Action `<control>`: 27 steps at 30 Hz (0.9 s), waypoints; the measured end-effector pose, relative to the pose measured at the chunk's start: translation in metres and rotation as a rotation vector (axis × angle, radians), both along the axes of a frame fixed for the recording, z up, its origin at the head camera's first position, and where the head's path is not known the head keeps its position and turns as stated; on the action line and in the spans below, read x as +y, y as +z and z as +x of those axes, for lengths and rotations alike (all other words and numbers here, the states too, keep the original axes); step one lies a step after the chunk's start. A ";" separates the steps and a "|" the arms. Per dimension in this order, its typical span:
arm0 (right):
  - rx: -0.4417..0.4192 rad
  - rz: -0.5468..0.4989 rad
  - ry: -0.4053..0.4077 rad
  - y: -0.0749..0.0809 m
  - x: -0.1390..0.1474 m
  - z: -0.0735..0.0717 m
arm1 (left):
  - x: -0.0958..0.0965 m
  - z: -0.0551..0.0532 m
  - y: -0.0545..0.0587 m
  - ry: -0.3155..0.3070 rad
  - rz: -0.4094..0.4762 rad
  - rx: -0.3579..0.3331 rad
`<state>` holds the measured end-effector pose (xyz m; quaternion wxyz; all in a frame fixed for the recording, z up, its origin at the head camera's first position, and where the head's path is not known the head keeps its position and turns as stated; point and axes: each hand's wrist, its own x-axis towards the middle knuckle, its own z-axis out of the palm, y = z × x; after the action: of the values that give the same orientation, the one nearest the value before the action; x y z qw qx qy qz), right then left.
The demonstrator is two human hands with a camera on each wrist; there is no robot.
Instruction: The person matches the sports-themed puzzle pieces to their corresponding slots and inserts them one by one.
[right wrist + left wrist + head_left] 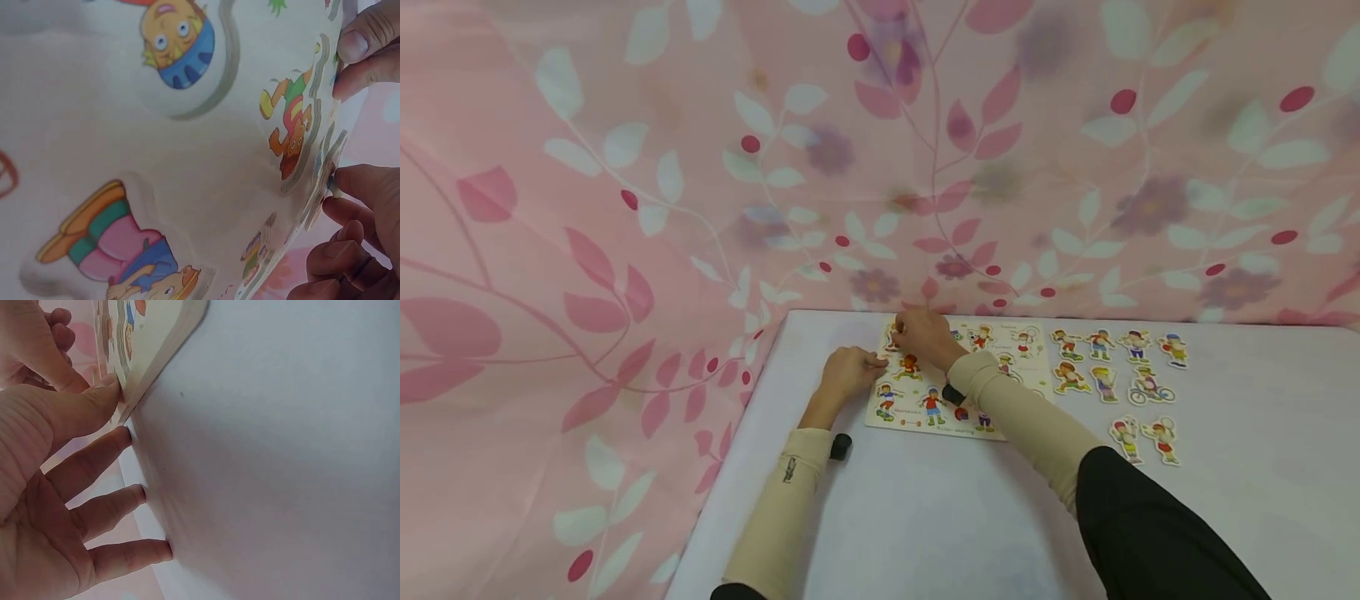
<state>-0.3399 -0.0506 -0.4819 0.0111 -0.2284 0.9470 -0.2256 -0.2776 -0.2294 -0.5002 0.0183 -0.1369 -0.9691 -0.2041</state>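
Note:
A wooden puzzle board (955, 432) with cartoon sports children lies at the table's back. My right hand (922, 335) reaches over its far left corner. There, in the right wrist view, thumb and index finger pinch a small knob on a puzzle piece (320, 187) close to the board's surface; whether the piece sits in its recess cannot be told. My left hand (847, 372) is at the board's left edge. In the left wrist view its thumb (103, 400) touches that edge, while its straight, spread fingers (103, 512) rest on the tabletop.
Several loose cut-out puzzle pieces (1103, 384) lie in rows right of the board, with two more pieces (1163, 439) nearer the front. The white table (925, 525) backs onto a pink floral curtain (700, 167).

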 end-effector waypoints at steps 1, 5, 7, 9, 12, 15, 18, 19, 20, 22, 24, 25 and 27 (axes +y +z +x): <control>-0.002 -0.003 0.001 -0.001 -0.001 0.000 | 0.000 0.000 0.000 0.002 -0.001 -0.001; -0.018 0.015 -0.001 -0.004 -0.004 -0.004 | 0.001 0.001 0.000 0.008 -0.002 -0.003; -0.024 0.035 -0.004 -0.005 -0.006 -0.005 | 0.002 0.001 0.001 0.011 0.002 -0.009; -0.023 0.052 -0.002 -0.006 -0.007 -0.007 | 0.001 0.001 0.001 0.010 0.008 -0.008; -0.012 0.061 0.005 -0.008 -0.010 -0.008 | 0.001 0.001 0.002 -0.001 0.008 0.007; -0.007 0.070 0.004 -0.011 -0.009 -0.009 | 0.003 0.001 0.002 -0.022 0.003 0.026; -0.005 0.069 -0.004 -0.012 -0.008 -0.008 | 0.004 0.001 0.002 -0.026 -0.003 0.027; -0.002 0.069 -0.005 -0.012 -0.008 -0.007 | 0.004 0.000 0.002 -0.025 -0.005 0.024; 0.001 0.068 -0.008 -0.012 -0.008 -0.007 | 0.003 0.000 0.001 -0.023 -0.009 0.023; 0.006 0.068 -0.015 -0.011 -0.009 -0.006 | 0.002 0.000 0.001 -0.017 -0.021 0.021; 0.009 0.061 -0.020 -0.010 -0.009 -0.004 | 0.000 0.001 0.001 -0.006 -0.022 0.014; 0.011 0.054 -0.024 -0.010 -0.008 -0.003 | 0.001 0.001 0.001 -0.004 -0.018 0.008; 0.018 0.043 -0.030 -0.009 -0.005 -0.001 | 0.001 0.001 0.001 0.001 -0.011 0.000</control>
<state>-0.3407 -0.0552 -0.4911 0.0041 -0.2158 0.9550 -0.2035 -0.2765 -0.2280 -0.4996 0.0179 -0.1365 -0.9703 -0.1989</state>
